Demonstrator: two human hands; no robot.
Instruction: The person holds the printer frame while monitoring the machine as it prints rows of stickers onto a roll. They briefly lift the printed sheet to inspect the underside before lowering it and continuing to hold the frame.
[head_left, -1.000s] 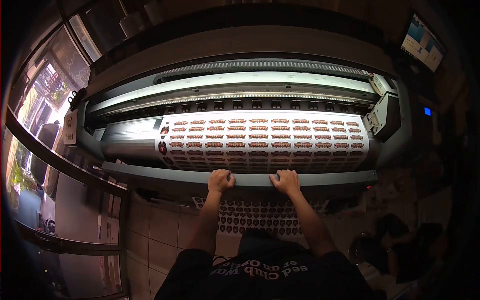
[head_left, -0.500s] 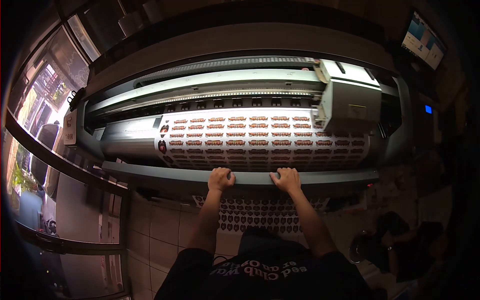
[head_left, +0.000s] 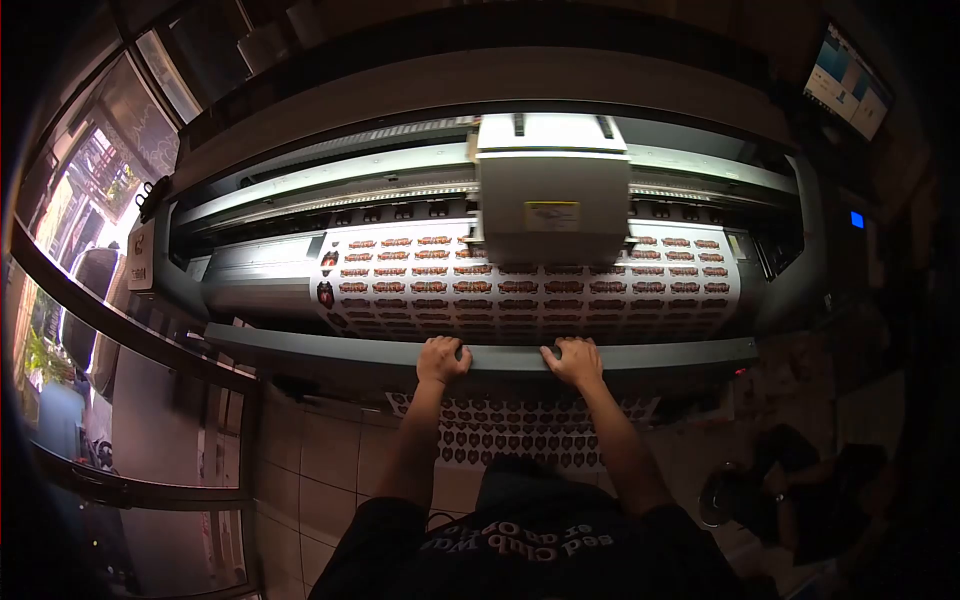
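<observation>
Both hands rest on the grey front rail (head_left: 510,358) of a wide printer. My left hand (head_left: 442,360) lies over the rail left of the middle, and my right hand (head_left: 574,361) lies over it a little to the right. The fingers curl over the edge, their tips hidden. Behind the rail, a white printed sheet (head_left: 400,262) with rows of small red and brown labels covers the platen. The print carriage (head_left: 552,190) stands over the middle of the sheet, under a lit beam. More printed sheet (head_left: 520,432) hangs below the rail.
Glass doors or windows (head_left: 100,200) stand at the left. A monitor (head_left: 846,80) is at the upper right, above a small blue display (head_left: 857,219). At the lower right sits another person (head_left: 820,490), dimly lit. Floor tiles (head_left: 325,450) show below.
The print carriage has slid left, from the right end of the sheet to its middle. Labels at the right are uncovered. Both hands have stayed in place on the rail.
</observation>
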